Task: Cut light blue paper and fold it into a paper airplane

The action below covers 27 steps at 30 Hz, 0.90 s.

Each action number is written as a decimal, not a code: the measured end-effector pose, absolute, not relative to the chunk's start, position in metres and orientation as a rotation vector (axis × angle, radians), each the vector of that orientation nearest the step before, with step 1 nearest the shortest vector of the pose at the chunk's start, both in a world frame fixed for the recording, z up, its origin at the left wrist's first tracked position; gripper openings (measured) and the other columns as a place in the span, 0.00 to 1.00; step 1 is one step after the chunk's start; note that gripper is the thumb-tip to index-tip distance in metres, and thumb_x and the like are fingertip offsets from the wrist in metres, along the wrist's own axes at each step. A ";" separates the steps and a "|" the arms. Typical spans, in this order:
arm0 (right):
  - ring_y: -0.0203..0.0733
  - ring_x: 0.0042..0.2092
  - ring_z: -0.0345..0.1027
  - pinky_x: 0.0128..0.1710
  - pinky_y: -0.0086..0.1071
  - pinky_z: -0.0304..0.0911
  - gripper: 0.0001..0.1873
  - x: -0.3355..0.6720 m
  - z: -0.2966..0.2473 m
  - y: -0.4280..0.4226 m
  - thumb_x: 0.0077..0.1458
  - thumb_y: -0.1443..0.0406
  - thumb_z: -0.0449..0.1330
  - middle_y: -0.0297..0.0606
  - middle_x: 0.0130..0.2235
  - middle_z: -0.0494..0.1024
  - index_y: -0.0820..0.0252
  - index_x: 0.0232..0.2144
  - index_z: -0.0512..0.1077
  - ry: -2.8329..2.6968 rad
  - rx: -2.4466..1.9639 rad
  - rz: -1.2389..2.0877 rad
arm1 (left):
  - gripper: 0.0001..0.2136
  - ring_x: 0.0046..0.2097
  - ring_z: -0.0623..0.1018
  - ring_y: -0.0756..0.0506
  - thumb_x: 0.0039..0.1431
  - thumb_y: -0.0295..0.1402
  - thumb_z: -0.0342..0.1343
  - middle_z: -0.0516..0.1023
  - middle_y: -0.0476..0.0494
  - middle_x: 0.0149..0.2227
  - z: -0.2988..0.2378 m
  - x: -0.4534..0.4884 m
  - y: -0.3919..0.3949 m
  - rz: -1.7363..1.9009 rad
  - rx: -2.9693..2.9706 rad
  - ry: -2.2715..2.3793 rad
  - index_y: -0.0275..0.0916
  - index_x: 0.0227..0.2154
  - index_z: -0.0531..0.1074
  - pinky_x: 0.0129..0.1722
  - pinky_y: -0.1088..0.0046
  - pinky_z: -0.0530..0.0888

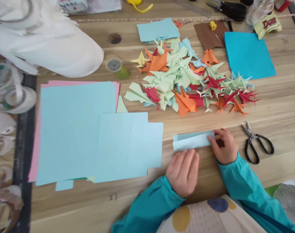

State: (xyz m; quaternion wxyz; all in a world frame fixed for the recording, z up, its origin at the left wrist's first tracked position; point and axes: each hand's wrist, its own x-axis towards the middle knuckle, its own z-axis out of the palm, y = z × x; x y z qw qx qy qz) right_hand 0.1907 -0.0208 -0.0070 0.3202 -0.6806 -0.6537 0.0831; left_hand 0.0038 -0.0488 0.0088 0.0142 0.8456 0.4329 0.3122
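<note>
A light blue sheet of paper (191, 141), folded lengthwise into a narrow strip, lies on the wooden table in front of me. My right hand (225, 146) pinches its right end between thumb and fingers. My left hand (183, 173) is just below the strip's near edge, fingers stretched out side by side, holding nothing. Its fingertips come right up to the fold; whether they touch it I cannot tell. At the strip's left end, the two layers stand slightly apart. Black-handled scissors (253, 140) lie partly opened to the right of my right hand.
Large blue sheets (70, 129) over pink paper cover the left side. Behind my hands spreads a pile of folded paper shapes (176, 71) in green, orange and red. A bright blue paper stack (249, 55), a small green jar (118, 68) and tape rolls (20, 99) lie around.
</note>
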 end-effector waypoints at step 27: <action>0.45 0.38 0.71 0.41 0.40 0.68 0.11 0.192 -0.008 -0.022 0.51 0.61 0.60 0.34 0.26 0.73 0.56 0.38 0.69 -1.671 -1.856 0.139 | 0.34 0.63 0.46 0.26 0.54 0.50 0.48 0.52 0.24 0.62 0.002 0.020 -0.052 0.324 2.465 1.453 0.30 0.58 0.56 0.56 0.40 0.50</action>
